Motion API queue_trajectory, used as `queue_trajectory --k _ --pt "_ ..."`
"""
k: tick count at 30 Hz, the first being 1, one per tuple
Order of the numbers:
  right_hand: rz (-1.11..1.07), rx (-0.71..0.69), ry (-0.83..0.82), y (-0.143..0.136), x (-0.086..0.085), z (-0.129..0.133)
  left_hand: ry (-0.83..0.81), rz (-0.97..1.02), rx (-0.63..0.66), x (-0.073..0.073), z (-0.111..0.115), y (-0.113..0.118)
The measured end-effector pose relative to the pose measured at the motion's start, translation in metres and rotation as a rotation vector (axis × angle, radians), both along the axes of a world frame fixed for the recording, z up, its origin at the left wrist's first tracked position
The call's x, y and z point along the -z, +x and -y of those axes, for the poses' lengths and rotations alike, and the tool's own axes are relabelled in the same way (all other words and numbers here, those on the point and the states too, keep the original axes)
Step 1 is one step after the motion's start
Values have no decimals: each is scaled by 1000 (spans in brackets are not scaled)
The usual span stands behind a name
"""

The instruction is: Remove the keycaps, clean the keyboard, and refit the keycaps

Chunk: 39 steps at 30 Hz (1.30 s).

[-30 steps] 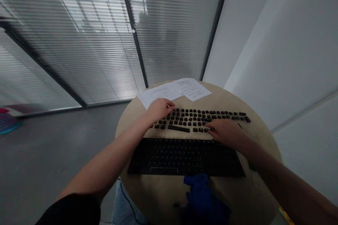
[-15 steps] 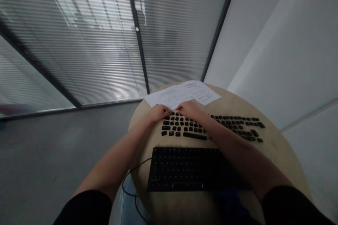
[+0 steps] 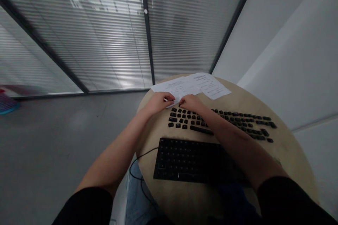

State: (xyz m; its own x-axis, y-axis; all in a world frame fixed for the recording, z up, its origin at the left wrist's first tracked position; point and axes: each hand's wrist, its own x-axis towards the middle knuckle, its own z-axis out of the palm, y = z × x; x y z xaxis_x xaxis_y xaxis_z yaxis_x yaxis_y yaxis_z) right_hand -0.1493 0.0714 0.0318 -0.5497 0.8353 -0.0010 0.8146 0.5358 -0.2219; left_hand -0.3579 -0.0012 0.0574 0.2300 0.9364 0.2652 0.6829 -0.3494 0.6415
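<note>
Rows of loose black keycaps [image 3: 181, 115] lie spread over a round wooden table, with a long space bar [image 3: 201, 130] at their near side. My left hand [image 3: 159, 101] is above the far left corner of the rows, by the edge of the paper; its thumb and fingers are apart and nothing shows between them. Just to its right, my right hand [image 3: 191, 102] has its fingertips pinched on a small dark keycap at the far row. The right forearm hides the middle keycaps. Closer to me lies a black keyboard base [image 3: 182, 160], partly covered by that forearm.
Printed paper sheets [image 3: 212, 86] lie at the table's far edge. A black cable [image 3: 144, 154] runs from the keyboard base over the left edge of the table [image 3: 290, 158]. Behind stand glass panels with blinds [image 3: 116, 52]. On the floor at far left is a basket [image 3: 6, 103].
My left hand's fingers have come apart and moved off the corner keycaps toward the paper. The right hand stays pinched at the far row. The whole view has shifted slightly.
</note>
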Motion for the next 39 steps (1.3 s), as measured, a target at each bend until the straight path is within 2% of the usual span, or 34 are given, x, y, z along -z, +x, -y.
queue_trajectory --k 3,5,8,11,14,16,19,21,24,28,33,39 --pt "-7 1 -5 -4 2 1 26 176 11 -11 66 -11" --pt "-16 6 4 -7 -1 4 52 202 17 -9 111 -13" --pt "-42 16 45 -7 -13 21 103 213 15 5 163 -11" --pt "-181 -23 83 0 -25 64 142 180 25 25 190 -8" --pt "-398 -177 28 10 -23 126 165 146 17 42 199 -7" --pt "-467 -283 15 12 -11 164 148 142 11 51 199 -6" --pt "-512 -314 59 9 10 197 100 169 16 60 197 -3" --pt "-511 -315 68 4 21 204 79 183 17 63 196 -2" --pt "-492 -318 94 -1 28 204 59 191 -10 67 196 -1" --pt "-465 -329 132 -1 30 203 47 212 -68 69 196 -1" --pt "-484 -404 168 -1 32 203 75 234 -44 72 194 -1" --pt "-459 -448 179 -3 30 203 105 194 -78 74 193 -3"
